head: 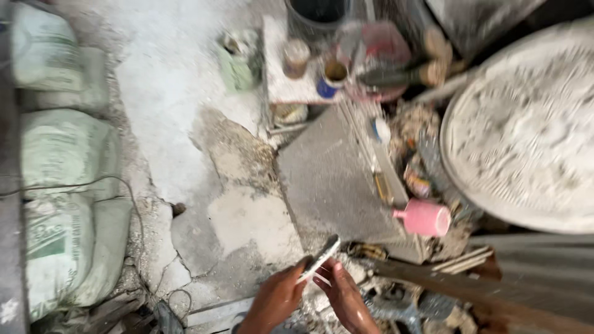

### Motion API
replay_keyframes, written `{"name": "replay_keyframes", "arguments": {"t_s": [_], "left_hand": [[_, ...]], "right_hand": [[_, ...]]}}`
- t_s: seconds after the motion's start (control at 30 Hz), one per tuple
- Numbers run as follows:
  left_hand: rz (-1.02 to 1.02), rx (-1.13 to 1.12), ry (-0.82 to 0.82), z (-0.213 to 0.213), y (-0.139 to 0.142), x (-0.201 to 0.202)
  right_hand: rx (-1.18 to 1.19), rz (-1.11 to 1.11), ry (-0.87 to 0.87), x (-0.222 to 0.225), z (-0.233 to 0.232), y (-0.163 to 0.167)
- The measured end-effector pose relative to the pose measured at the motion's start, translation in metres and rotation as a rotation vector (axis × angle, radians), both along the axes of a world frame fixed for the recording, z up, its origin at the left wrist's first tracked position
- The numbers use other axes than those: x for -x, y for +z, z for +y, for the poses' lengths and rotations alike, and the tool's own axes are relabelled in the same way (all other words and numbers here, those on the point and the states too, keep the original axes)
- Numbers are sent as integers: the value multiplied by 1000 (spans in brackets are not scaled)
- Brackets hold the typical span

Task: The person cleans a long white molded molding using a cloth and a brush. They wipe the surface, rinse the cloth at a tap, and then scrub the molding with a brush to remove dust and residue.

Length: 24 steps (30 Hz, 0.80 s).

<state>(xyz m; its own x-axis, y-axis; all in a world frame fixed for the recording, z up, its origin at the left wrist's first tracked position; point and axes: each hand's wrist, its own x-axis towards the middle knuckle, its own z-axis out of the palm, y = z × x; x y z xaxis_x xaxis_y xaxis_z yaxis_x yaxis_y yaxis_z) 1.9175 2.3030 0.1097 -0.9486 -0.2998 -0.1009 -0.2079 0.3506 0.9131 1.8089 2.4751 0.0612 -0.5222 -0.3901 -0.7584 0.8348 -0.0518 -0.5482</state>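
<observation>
A cracked, dusty concrete floor (185, 93) fills most of the view. At the right edge a large round plaster disc (526, 130) with raised ornament is seen, whitish grey and slightly blurred. Along the left edge three pale green sacks (62, 204) are stacked one above another, with a thin dark cable draped over the middle one. A grey slab (328, 179) lies near the centre, tilted on the floor, its right side bordered by clutter. At the top a dark bucket (318, 15) is set, and just below it a small white board carries a few paint-stained jars (334, 77). A pink cup (424, 217) lies on its side just right of the slab, near the rim of the disc.

At the bottom centre both hands are brought together. A thin flat tool (322, 256), pale with a dark tip, is pinched between them and slants up to the right over the slab's lower edge. The left hand (275, 300) is closed on its lower end from the left; the right hand (343, 294) is curled against it from the right, fingers touching the tool.
</observation>
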Motion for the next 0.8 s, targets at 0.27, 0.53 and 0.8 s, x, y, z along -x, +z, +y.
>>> {"name": "replay_keyframes", "arguments": {"t_s": [0.27,0.53,0.8], "left_hand": [[136,-54,550,-109,99,-49],[-298,-668,634,-220,-6,-64],[-172,-1042,348,-368,-25,34]], "right_hand": [[259,896,-13,108,-7,38],[-737,560,1315,127,-100,-2],[-480,742,1117,115,-319,-7]]}}
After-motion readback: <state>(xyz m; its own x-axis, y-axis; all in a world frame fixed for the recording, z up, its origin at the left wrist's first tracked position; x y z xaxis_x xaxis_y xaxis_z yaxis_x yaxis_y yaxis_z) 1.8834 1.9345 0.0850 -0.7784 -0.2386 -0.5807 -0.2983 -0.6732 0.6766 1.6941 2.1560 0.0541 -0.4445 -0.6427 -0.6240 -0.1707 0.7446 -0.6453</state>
